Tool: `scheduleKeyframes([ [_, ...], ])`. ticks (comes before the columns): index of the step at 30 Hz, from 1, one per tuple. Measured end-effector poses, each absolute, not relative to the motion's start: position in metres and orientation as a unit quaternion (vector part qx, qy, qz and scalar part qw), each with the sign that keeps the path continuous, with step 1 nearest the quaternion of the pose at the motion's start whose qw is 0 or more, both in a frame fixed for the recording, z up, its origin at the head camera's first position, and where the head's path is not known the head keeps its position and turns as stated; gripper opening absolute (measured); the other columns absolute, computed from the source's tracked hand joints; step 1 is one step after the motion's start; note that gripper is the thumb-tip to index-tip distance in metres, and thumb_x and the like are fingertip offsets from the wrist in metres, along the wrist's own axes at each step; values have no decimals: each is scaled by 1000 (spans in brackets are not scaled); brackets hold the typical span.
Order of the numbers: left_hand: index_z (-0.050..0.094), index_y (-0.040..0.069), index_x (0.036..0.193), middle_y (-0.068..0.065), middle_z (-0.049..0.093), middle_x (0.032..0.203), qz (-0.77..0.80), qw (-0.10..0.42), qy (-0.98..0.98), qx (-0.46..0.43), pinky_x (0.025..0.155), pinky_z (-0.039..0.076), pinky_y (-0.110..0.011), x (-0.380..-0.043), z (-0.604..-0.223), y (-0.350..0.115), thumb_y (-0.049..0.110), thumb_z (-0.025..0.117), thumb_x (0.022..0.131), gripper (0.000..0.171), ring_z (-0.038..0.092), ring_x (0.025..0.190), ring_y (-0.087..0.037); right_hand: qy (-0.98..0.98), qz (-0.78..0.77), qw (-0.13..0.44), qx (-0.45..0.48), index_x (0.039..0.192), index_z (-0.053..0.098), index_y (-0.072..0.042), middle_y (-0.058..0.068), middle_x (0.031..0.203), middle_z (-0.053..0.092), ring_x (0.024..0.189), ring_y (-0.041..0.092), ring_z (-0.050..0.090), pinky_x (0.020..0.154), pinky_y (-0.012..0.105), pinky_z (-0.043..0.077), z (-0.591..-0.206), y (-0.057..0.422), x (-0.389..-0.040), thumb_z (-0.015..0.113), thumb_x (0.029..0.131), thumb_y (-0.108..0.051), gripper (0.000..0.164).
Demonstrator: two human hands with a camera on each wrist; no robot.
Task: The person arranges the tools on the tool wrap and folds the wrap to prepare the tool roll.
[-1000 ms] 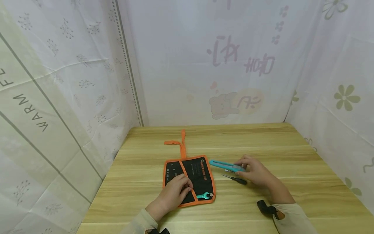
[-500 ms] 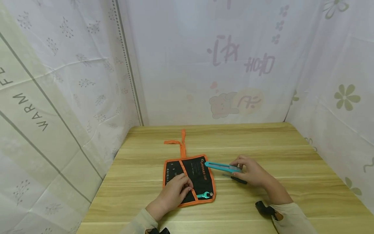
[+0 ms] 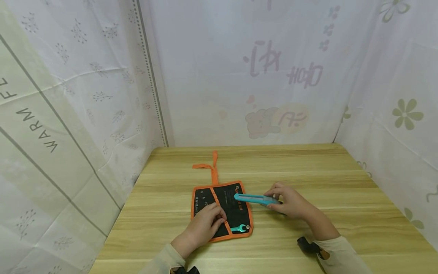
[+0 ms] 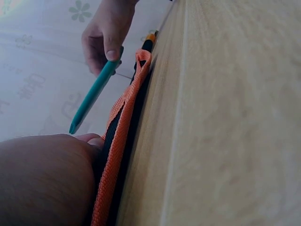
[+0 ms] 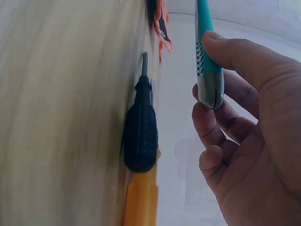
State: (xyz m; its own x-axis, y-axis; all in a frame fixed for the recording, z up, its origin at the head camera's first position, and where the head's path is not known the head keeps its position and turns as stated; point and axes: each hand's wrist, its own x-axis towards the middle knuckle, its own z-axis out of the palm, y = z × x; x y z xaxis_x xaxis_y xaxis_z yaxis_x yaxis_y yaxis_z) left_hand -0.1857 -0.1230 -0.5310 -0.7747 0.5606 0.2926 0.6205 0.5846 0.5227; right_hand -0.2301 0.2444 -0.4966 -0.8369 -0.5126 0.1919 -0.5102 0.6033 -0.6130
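Observation:
A black tool pouch (image 3: 230, 205) with orange edging lies on the table, a turquoise wrench (image 3: 239, 228) showing from its pocket. My left hand (image 3: 207, 222) rests on the pouch, thumb and forefinger pinching the orange edge of the pocket. Between thumb and fingers, my right hand (image 3: 291, 201) holds a turquoise utility knife (image 3: 251, 198) by its grey-tipped end. The knife's other end reaches out over the pouch's right side, raised above it in the left wrist view. Under the right hand, a black-handled screwdriver (image 5: 140, 132) lies on the table, mostly hidden in the head view.
Orange tie straps (image 3: 214, 171) stretch from the pouch toward the back of the table (image 3: 308, 163). A yellow-orange object (image 5: 141, 200) lies behind the screwdriver in the right wrist view. Printed curtains (image 3: 205, 76) stand around the back and sides.
My right hand has moved a little left with the utility knife, whose far end now overlaps the pouch. It covers the screwdriver more. The left hand stays put.

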Motion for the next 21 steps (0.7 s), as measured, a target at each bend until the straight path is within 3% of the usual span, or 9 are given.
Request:
scheduleKeyframes([
  [21, 69, 21, 100, 15, 54, 94, -314, 52, -888, -331, 74, 49, -23, -187, -533, -124, 24, 68, 105, 6, 51, 82, -2, 894, -326, 33, -305, 122, 78, -22, -13, 102, 60, 83, 13, 53, 68, 26, 49, -490, 222, -224, 85, 91, -20, 32],
])
